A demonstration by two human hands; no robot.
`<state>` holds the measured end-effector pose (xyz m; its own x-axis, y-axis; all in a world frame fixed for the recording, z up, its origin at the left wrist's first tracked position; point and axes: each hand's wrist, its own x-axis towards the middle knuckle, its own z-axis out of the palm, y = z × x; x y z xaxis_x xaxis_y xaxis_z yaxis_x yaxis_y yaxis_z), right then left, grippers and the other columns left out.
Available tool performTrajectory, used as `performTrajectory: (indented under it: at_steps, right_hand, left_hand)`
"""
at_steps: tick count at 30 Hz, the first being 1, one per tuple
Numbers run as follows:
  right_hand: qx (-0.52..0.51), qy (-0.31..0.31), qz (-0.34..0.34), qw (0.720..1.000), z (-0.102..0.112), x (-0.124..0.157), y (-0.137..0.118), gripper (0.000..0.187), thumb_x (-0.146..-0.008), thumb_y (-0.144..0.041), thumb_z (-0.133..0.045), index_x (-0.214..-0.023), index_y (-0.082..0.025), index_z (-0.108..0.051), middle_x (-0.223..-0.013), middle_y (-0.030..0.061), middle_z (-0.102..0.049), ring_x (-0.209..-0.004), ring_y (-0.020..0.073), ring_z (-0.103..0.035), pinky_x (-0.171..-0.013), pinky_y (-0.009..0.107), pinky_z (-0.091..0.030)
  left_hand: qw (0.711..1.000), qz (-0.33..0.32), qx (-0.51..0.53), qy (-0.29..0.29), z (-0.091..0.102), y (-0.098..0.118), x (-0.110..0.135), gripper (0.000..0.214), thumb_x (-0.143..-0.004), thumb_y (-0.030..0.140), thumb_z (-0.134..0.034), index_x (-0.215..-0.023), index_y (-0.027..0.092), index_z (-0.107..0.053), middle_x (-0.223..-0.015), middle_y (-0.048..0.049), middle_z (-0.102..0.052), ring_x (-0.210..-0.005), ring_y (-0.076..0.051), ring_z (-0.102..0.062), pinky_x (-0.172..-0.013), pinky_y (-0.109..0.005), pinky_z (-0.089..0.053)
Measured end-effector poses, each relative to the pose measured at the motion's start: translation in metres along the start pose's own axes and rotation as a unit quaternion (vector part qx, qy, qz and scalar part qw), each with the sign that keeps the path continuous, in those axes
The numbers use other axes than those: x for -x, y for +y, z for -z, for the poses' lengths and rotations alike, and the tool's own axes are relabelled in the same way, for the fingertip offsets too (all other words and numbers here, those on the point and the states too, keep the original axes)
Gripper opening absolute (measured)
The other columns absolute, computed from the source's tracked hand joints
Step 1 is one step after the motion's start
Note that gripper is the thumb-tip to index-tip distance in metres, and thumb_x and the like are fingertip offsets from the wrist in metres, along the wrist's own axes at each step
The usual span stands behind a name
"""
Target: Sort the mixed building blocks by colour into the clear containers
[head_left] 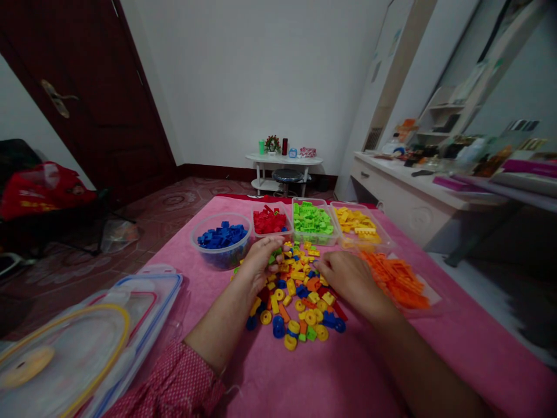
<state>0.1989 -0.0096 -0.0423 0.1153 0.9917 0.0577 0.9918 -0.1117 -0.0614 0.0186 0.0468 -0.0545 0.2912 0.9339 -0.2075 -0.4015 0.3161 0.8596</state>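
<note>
the left hand (260, 259) curls over the far left edge of the mixed pile (299, 277), its fingers closed around a few green pieces (275, 255), seemingly cupped so they do not slip. the right hand (348, 277) rests at the pile's right side, fingers bent down and bunched; whether they pinch anything, i cannot tell. the pile of mostly yellow bricks and wheels lies between the forearms, probably for easy reach by both hands. containers curve around it, each mainly one colour, likely to keep colours apart: a round tub (221, 251) of blue, then boxes of red (270, 220), green (312, 220), yellow (354, 223) and orange (398, 281). lids (65, 354) lie stacked at the left, apart from the pile. a pink cloth (304, 383) covers the table. beyond are a dark red door (96, 87), a small white stand (282, 158) against the pale wall, and a cluttered dresser (400, 186) on the right.
</note>
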Motion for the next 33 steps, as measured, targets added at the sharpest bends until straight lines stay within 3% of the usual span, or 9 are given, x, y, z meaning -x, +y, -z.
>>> performTrajectory:
  at_steps: [3,6,9,15,19,21,28,31,33]
  right_hand:
    - [-0.019,0.025,0.014,0.999,-0.014,-0.007,0.007,0.023,-0.086,-0.034,-0.054,-0.092,-0.019,-0.07,-0.093,0.0102,-0.072,-0.087,0.0232,-0.066,-0.064,0.028,-0.037]
    - [-0.053,0.039,0.041,0.997,-0.036,-0.013,0.014,0.029,-0.084,-0.031,-0.057,-0.109,-0.02,-0.067,-0.105,0.0115,-0.07,-0.097,0.0244,-0.064,-0.071,0.029,-0.04]
    - [-0.071,0.048,0.046,0.995,-0.045,-0.016,0.019,0.03,-0.081,-0.026,-0.059,-0.109,-0.018,-0.067,-0.105,0.0121,-0.07,-0.098,0.0244,-0.063,-0.076,0.03,-0.041]
    - [-0.131,0.154,0.044,0.978,-0.022,-0.014,0.011,0.021,-0.08,-0.018,-0.053,-0.091,-0.018,-0.071,-0.085,0.0082,-0.071,-0.078,0.0212,-0.064,-0.07,0.03,-0.042]
    - [-0.321,0.201,0.086,0.922,-0.014,-0.009,-0.007,0.015,-0.081,-0.02,-0.055,-0.088,-0.019,-0.068,-0.078,0.0027,-0.068,-0.068,0.0157,-0.061,-0.063,0.026,-0.045]
    - [-0.367,0.213,0.128,0.896,-0.013,-0.006,-0.016,0.014,-0.082,-0.019,-0.055,-0.088,-0.019,-0.067,-0.083,0.003,-0.068,-0.072,0.0152,-0.061,-0.066,0.026,-0.046]
    - [-0.355,0.22,0.154,0.896,-0.018,0.0,-0.023,0.016,-0.083,-0.017,-0.056,-0.091,-0.021,-0.069,-0.095,0.0045,-0.067,-0.09,0.0186,-0.061,-0.083,0.033,-0.046]
    - [-0.475,0.233,0.1,0.843,-0.023,-0.002,-0.027,0.019,-0.081,-0.025,-0.06,-0.098,-0.021,-0.066,-0.11,0.0068,-0.063,-0.107,0.0207,-0.057,-0.094,0.037,-0.044]
    - [-0.615,0.194,0.027,0.764,-0.025,-0.001,-0.034,0.03,-0.08,-0.033,-0.062,-0.108,-0.022,-0.061,-0.119,0.0076,-0.061,-0.113,0.0213,-0.055,-0.097,0.039,-0.044]
  left_hand:
    - [1.0,0.002,-0.002,0.004,-0.001,0.0,0.001,0.02,-0.071,0.016,-0.067,-0.089,0.014,-0.058,-0.073,-0.0024,-0.062,-0.044,-0.003,-0.045,-0.035,-0.009,-0.019]
    - [1.0,0.003,-0.006,0.008,-0.003,0.0,0.002,0.02,-0.072,0.015,-0.065,-0.09,0.014,-0.058,-0.072,-0.0022,-0.062,-0.043,-0.003,-0.045,-0.034,-0.009,-0.02]
    - [1.0,0.004,-0.001,0.007,-0.003,-0.001,0.002,0.018,-0.074,0.014,-0.063,-0.091,0.014,-0.057,-0.073,-0.0026,-0.062,-0.044,-0.002,-0.045,-0.034,-0.008,-0.021]
    - [0.995,0.065,0.073,0.006,-0.004,0.001,-0.003,0.011,-0.08,0.016,-0.059,-0.09,0.014,-0.055,-0.077,-0.0049,-0.063,-0.047,-0.004,-0.052,-0.033,-0.008,-0.029]
    - [0.986,0.11,0.124,0.021,-0.007,0.005,-0.002,0.011,-0.088,0.024,-0.05,-0.092,0.014,-0.054,-0.079,-0.0076,-0.064,-0.062,-0.012,-0.064,-0.051,-0.02,-0.054]
    - [0.984,0.115,0.134,0.002,-0.01,0.005,0.001,0.015,-0.091,0.026,-0.046,-0.092,0.014,-0.054,-0.08,-0.0084,-0.064,-0.067,-0.015,-0.066,-0.062,-0.028,-0.058]
    - [0.973,0.15,0.156,-0.074,-0.019,0.004,0.009,0.025,-0.094,0.028,-0.04,-0.087,0.011,-0.057,-0.083,-0.0106,-0.064,-0.069,-0.017,-0.065,-0.066,-0.031,-0.057]
    - [0.979,0.118,0.162,-0.047,-0.022,0.003,0.01,0.021,-0.092,0.025,-0.045,-0.084,0.012,-0.059,-0.08,-0.0093,-0.064,-0.071,-0.016,-0.065,-0.069,-0.028,-0.056]
    - [0.984,0.07,0.164,-0.023,-0.025,0.003,0.01,0.017,-0.09,0.025,-0.05,-0.084,0.012,-0.059,-0.08,-0.0084,-0.065,-0.073,-0.015,-0.065,-0.072,-0.028,-0.056]
